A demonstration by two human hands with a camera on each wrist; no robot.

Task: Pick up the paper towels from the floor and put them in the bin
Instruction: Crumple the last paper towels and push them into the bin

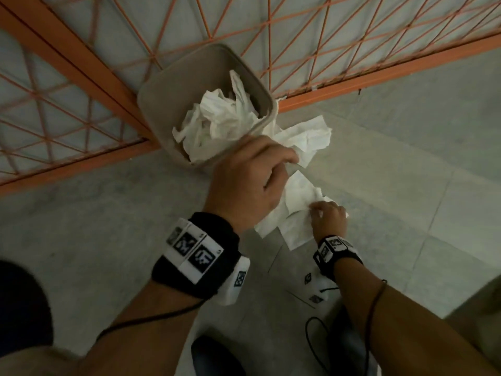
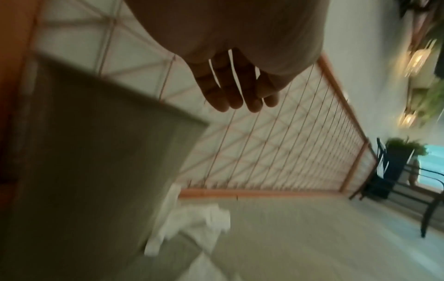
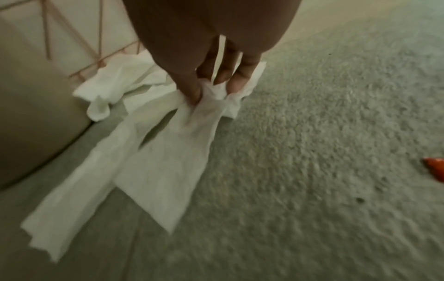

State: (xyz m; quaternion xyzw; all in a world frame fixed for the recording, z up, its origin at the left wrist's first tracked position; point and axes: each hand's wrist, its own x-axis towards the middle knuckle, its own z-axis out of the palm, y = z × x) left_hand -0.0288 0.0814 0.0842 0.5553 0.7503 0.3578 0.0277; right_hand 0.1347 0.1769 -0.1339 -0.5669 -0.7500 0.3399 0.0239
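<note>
A beige bin (image 1: 189, 74) stands against the orange grille, with crumpled white paper towels (image 1: 222, 118) piled inside it. More paper towels lie on the floor to its right: one crumpled sheet (image 1: 306, 137) by the bin's corner and a longer sheet (image 1: 298, 194) nearer me. My right hand (image 1: 317, 210) is down at the floor and pinches the longer sheet (image 3: 163, 161) between thumb and fingers (image 3: 238, 83). My left hand (image 1: 284, 161) hovers by the bin's front rim above the floor towels. Its fingers (image 2: 228, 95) are extended and hold nothing. The bin's outer wall (image 2: 84, 152) fills the left of the left wrist view.
The orange metal grille (image 1: 352, 50) runs behind the bin and closes off the corner. Grey speckled floor (image 1: 406, 172) spreads to the right. A small orange object (image 3: 434, 169) lies on the floor at the right. Chairs and a potted plant (image 2: 398, 157) stand far along the grille.
</note>
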